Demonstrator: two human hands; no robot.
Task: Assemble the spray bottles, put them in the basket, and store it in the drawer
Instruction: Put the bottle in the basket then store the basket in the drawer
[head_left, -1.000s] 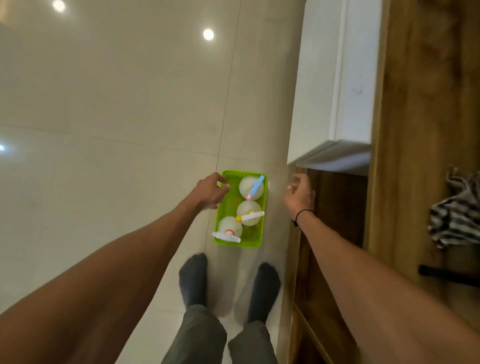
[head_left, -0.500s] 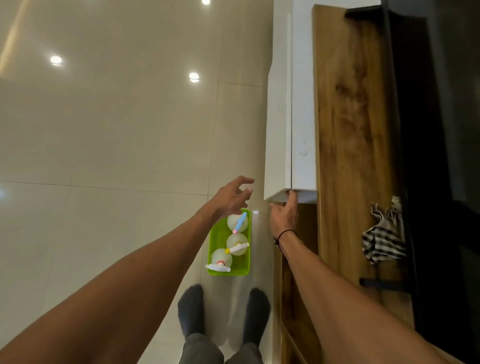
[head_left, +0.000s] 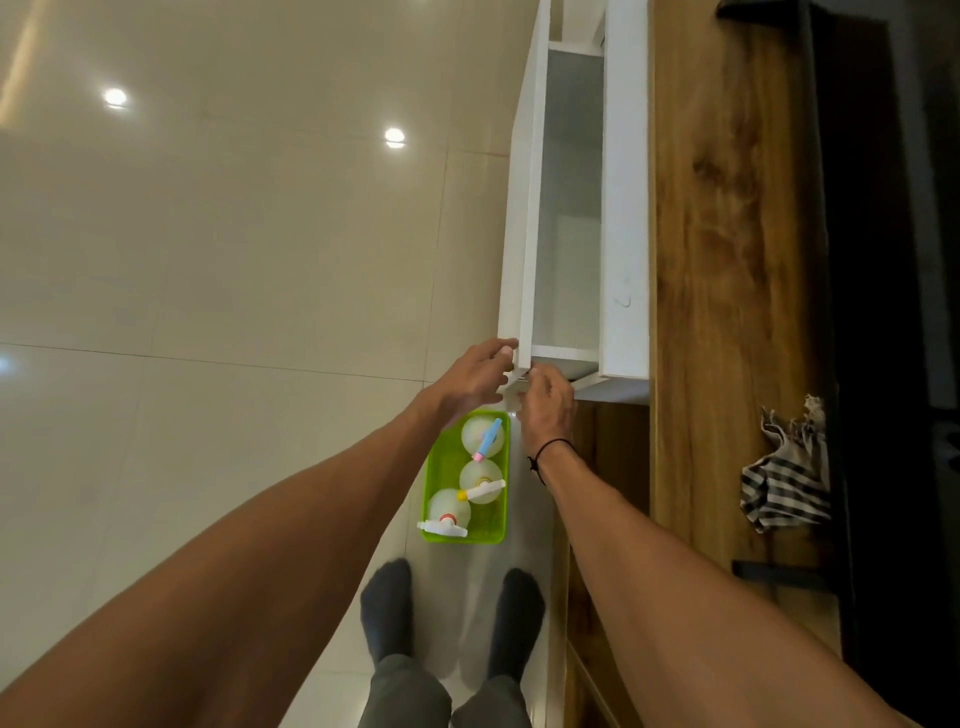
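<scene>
We open the drawer for the basket

Our left hand (head_left: 475, 376) and right hand (head_left: 548, 400) both pinch the near corner of the white drawer (head_left: 524, 208) front; we should pull evenly until it clears, with the green basket (head_left: 434, 478) and its three spray bottles (head_left: 480, 480) waiting on the floor below

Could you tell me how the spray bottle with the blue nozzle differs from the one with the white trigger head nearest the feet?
The blue-nozzle bottle sits at the far end of the green basket; the white-head bottle sits at the near end. The first has a slim blue-and-pink head; the second's head is broad and white with a red collar. Both are pale, translucent and upright.
</scene>
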